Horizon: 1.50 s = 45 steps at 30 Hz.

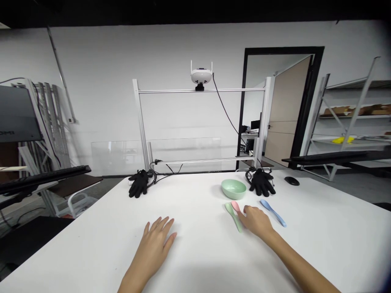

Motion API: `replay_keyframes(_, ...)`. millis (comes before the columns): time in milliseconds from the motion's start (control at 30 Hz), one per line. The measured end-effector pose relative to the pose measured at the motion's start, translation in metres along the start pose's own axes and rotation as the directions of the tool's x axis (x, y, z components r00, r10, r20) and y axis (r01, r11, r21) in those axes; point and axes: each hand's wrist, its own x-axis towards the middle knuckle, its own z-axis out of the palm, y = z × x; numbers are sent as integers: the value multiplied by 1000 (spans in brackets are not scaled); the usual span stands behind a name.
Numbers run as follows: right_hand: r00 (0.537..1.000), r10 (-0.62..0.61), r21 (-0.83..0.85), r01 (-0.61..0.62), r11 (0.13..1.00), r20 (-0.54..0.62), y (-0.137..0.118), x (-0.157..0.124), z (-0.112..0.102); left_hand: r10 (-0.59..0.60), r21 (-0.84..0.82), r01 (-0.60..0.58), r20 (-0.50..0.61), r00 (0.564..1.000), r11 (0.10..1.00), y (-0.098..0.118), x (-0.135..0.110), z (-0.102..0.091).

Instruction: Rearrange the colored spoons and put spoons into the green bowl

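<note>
My left hand (155, 243) lies flat on the white table (195, 260), fingers stretched out, holding nothing. My right hand (255, 221) rests further right with its fingers curled onto the pink spoon (235, 205), whose bowl sticks out past the fingertips. A green spoon (233, 216) lies right beside the pink one on its left. A blue spoon (273, 212) lies apart to the right of my hand. A pale green bowl (233, 189) stands just behind the spoons.
Two black gloves with cables lie at the table's far edge, one at the left (139, 183) and one at the right (261, 182). A black mouse (291, 181) sits far right. An aluminium frame (201, 122) with a white camera (201, 75) rises behind.
</note>
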Motion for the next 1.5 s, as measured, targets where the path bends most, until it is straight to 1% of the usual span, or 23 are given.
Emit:
replay_keyframes(67,1000,-25,-7,25,1000,-18,-8,0,-5,5,-1,-5,-4,1000,1000,0,0,0)
replay_keyframes(167,997,-77,-22,77,997,17,-20,2,-8,8,-6,-8,-13,1000,1000,0,0,0)
replay_keyframes(300,993,-79,-47,84,995,84,-29,8,0,5,-6,-5,-16,1000,1000,-1,-1,0)
replay_keyframes(400,991,-69,-63,77,995,118,-31,12,10,-1,1,1,-13,1000,1000,-2,-2,0)
replay_keyframes(533,990,-67,-88,78,993,125,-32,14,18,-7,2,7,-11,1000,1000,-3,-1,0)
replay_keyframes(700,991,-43,-73,53,996,130,-33,13,19,-5,-5,5,-21,1000,1000,-4,-2,0)
replay_keyframes(800,993,-37,-43,42,998,116,-30,10,15,-8,-4,8,-15,1000,1000,-4,-2,0)
replay_keyframes(967,997,-12,-3,13,1000,75,-15,4,-8,-12,15,12,13,1000,1000,-2,0,-2)
replay_keyframes(1067,997,16,-1,-16,1000,73,1,5,-21,-4,13,4,5,1000,1000,-2,1,-2)
replay_keyframes(1133,998,34,-21,-33,999,46,12,9,-24,-1,10,1,-3,1000,1000,-2,2,-1)
replay_keyframes(1200,998,65,-50,-64,997,25,25,14,-22,2,7,-1,-7,1000,1000,-2,3,0)
replay_keyframes(1333,994,98,-77,-94,993,51,45,25,-10,6,-2,-6,-10,1000,1000,-1,4,1)
replay_keyframes(1500,989,123,-66,-118,991,86,57,34,3,6,-2,-6,-10,1000,1000,-1,4,1)
